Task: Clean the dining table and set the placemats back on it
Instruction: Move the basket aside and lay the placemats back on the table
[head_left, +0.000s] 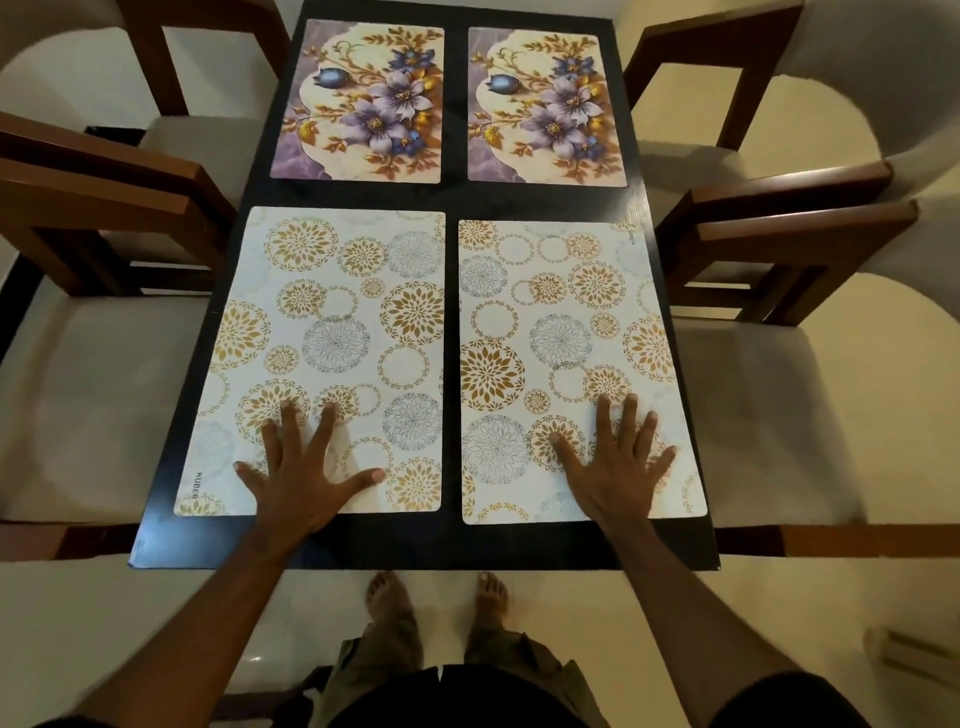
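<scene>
Four placemats lie flat on the dark dining table (452, 545). The two near ones are white with gold and grey round flower prints: the left mat (332, 322) and the right mat (566, 322). The two far ones show purple flowers: the far left mat (363, 98) and the far right mat (545, 104). My left hand (306, 467) presses flat on the near left mat with fingers spread. My right hand (613, 462) lies flat on the near right mat, fingers spread too. Neither hand holds anything.
Wooden chairs with pale cushions stand on both sides: two at the left (93, 364) (171, 78) and two at the right (779, 374) (727, 78). My bare feet (436, 592) stand on the pale floor just before the table's near edge.
</scene>
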